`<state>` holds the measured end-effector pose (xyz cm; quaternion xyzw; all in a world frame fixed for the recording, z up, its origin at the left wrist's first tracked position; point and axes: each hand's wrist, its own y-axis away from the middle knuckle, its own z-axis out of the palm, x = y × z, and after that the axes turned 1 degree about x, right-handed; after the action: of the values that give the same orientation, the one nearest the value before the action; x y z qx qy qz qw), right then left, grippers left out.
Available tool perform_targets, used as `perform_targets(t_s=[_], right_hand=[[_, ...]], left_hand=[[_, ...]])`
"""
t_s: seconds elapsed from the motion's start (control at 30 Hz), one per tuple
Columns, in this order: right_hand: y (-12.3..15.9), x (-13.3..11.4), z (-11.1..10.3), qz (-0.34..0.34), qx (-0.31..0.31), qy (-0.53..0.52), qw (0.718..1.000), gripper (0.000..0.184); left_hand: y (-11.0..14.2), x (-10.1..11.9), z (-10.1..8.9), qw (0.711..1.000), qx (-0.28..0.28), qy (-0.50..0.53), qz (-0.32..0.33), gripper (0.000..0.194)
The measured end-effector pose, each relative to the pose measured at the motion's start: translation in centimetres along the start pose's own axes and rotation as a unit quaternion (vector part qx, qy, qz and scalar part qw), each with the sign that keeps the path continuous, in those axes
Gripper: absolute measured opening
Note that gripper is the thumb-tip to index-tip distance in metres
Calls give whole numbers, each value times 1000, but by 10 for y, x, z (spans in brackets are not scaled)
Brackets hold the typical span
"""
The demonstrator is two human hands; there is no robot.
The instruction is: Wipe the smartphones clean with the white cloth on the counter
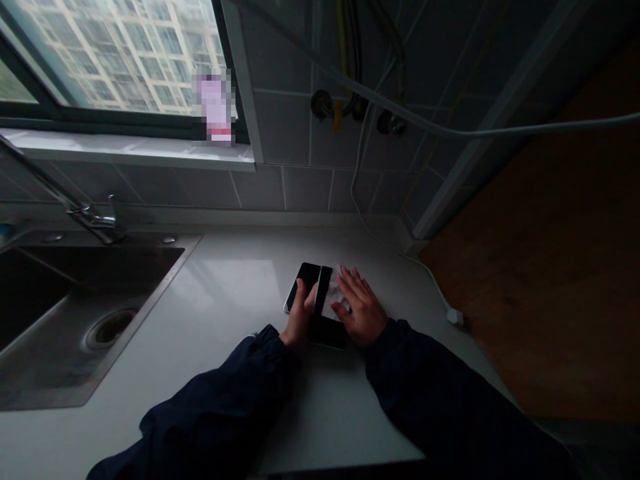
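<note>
Far left, a stainless sink (pixel 45 380) is set into the white countertop (pixel 225 287), its basin showing a round drain (pixel 107 329), with a chrome faucet (pixel 95 223) standing behind it. Moving right, the left hand (pixel 300 317) is resting on a black phone-like slab (pixel 303 279), its fingers (pixel 300 293) pressed together; can't tell if they're pinching anything. Just right of the slab, a dark strip (pixel 321 293) is running between it and a glossy translucent sheet (pixel 334 297); can't tell how these pieces join. The right hand (pixel 363 307) is lying on the sheet's right edge, its fingers (pixel 355 283) slightly spread and not pinching. Further right, a white cable (pixel 425 270) is running down to a white plug (pixel 454 317) beside a wooden board (pixel 540 267).
</note>
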<state>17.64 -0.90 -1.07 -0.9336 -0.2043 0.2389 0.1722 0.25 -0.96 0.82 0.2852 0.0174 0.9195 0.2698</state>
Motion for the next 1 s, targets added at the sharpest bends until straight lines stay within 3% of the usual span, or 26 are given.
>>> perform_targets(t_s=[0.1,0.2,0.3,0.4,0.57,0.7,0.83,1.0], right_hand=[[1,-1,-1,-31,-25,-13,999,80],[2,-5,-3,-109,-62,-33,992,84],[3,-10,-7,-200,-97,-74,972,84],[4,-12,-9,-246,-125,-113,954,84],[2,-7,-7,-221,-117,-138,958,85],[0,-4,-5,-200,-56,-117,971,64],[-1,-7,-6,-220,17,-124,967,38],[-2,-3,-1,-145,44,-123,981,38]], left_hand=[[-1,1,0,1000,5,19,-5,80],[-2,1,-1,999,17,44,-23,82],[-2,1,1,995,66,60,-39,81],[-1,2,5,991,118,64,-29,78],[1,4,9,990,105,55,-69,84],[3,2,5,991,66,14,-115,87],[0,-4,-4,995,49,-4,-84,82],[-6,-4,-6,998,47,3,-40,75]])
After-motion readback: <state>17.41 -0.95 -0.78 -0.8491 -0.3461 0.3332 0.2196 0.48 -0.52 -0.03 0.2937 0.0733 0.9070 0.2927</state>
